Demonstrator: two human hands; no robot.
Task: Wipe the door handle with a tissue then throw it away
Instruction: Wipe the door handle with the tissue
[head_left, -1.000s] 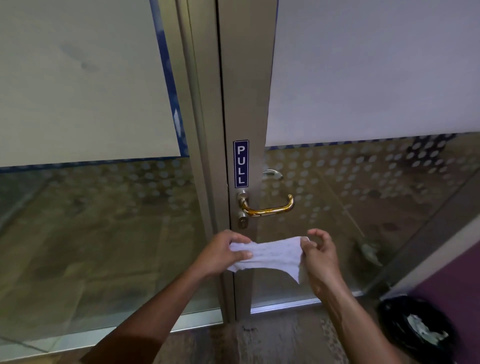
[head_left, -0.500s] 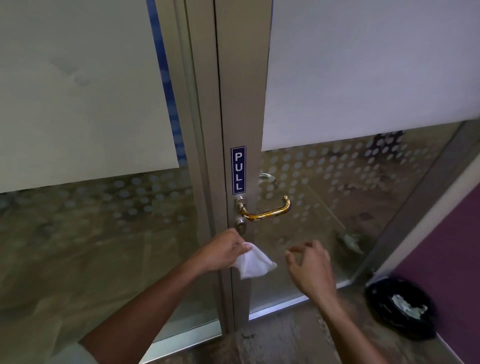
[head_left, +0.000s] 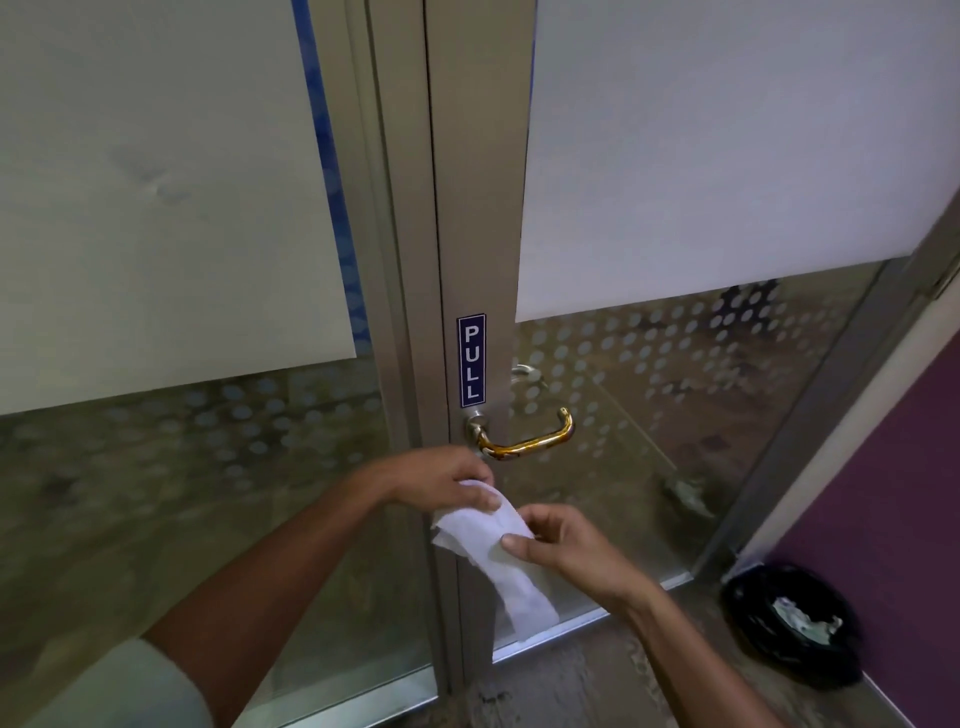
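Both hands pinch the tissue (head_left: 493, 551) just below the door handle (head_left: 524, 441): the left hand (head_left: 441, 483) clamps its top edge, the right hand (head_left: 561, 540) its middle, and the tail hangs toward 6 o'clock. Better to bunch it into a firm pad before wiping; the bin (head_left: 795, 623) waits at 4 o'clock

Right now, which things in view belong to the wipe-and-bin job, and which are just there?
Part of the job:
- tissue, held by the left hand and right hand
- door handle, not yet touched
- bin on the floor at right

Just there:
- PULL sign
- white frosted panels on the glass
- purple wall
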